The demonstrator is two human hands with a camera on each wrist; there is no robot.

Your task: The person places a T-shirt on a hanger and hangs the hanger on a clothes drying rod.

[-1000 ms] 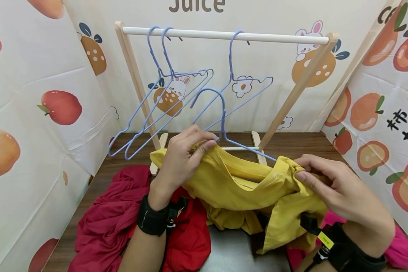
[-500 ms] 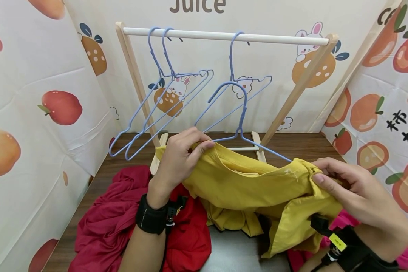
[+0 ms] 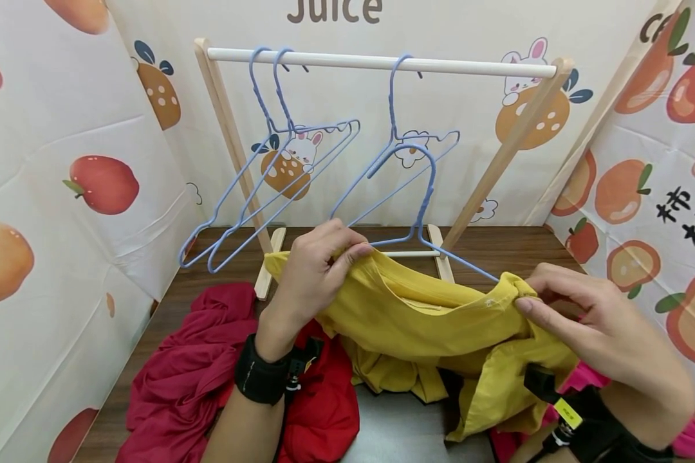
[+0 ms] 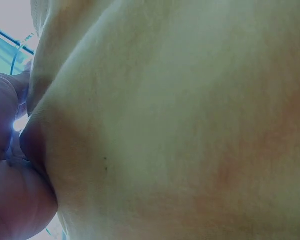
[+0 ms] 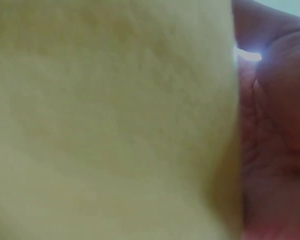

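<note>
Between both hands a yellow shirt (image 3: pixel 417 328) is stretched by its neckline. My left hand (image 3: pixel 315 276) pinches the neckline on the left, thumb in front. On the right, my right hand (image 3: pixel 596 315) pinches the other shoulder, where the cloth is bunched. A blue wire hanger (image 3: pixel 425 199) stands up out of the collar, its hook free in the air and its right arm running down to the shirt near the right fingers. Its lower part is hidden in the cloth. Yellow fabric (image 4: pixel 165 125) fills most of the left wrist view, and the shirt (image 5: pixel 114 125) fills the right wrist view too.
Behind stands a rack with a white rail (image 3: pixel 359 61) and wooden legs; three blue hangers (image 3: pixel 394 109) hang from it. Dark red cloth (image 3: pixel 197 360) and a bright red garment (image 3: pixel 324 411) lie at the left. Pink cloth (image 3: pixel 692 437) shows under the right wrist.
The hanger's hook has shifted right in relation to the shirt. My right hand moved right with the shoulder, then slightly back left. My left hand stays nearly in place.
</note>
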